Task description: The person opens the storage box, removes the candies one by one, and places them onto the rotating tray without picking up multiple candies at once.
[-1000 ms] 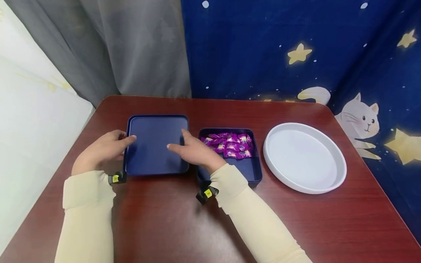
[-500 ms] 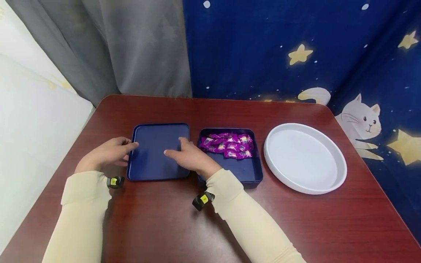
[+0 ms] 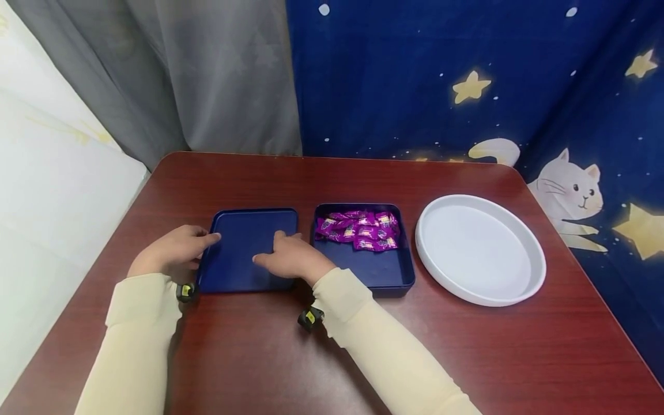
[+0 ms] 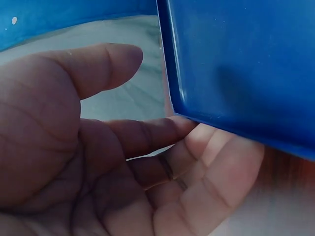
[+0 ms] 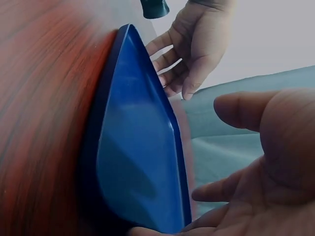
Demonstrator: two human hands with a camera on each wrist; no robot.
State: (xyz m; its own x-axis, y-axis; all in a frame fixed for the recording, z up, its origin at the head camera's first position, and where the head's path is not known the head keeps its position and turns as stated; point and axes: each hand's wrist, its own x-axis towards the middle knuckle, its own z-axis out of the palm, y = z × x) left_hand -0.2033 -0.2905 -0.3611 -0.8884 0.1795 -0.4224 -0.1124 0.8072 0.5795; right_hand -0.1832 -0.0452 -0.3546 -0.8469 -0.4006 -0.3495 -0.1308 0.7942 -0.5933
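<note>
A shallow blue rectangular lid (image 3: 236, 248) lies left of centre in the head view. Along its left edge is my left hand (image 3: 173, 249); the left wrist view shows its fingers (image 4: 211, 182) touching the lid's underside, with the thumb raised apart. My right hand (image 3: 291, 257) is at the opposite edge, thumb spread over the lid and away from the fingers, as the right wrist view shows. Beside it stands a dark blue box (image 3: 363, 264), uncovered, with several purple-wrapped candies (image 3: 363, 230) in its far part. Part of the lid's right edge is hidden by my right hand.
A round white tray (image 3: 479, 251) sits on the right of the reddish-brown wooden table (image 3: 249, 351). Grey and blue curtains (image 3: 394, 80) hang behind the table's far edge, and a white wall or cloth (image 3: 57, 190) is at the left.
The lid has come toward me across the last second, with both hands moving along at its edges. The box, candies and white tray have stayed in place.
</note>
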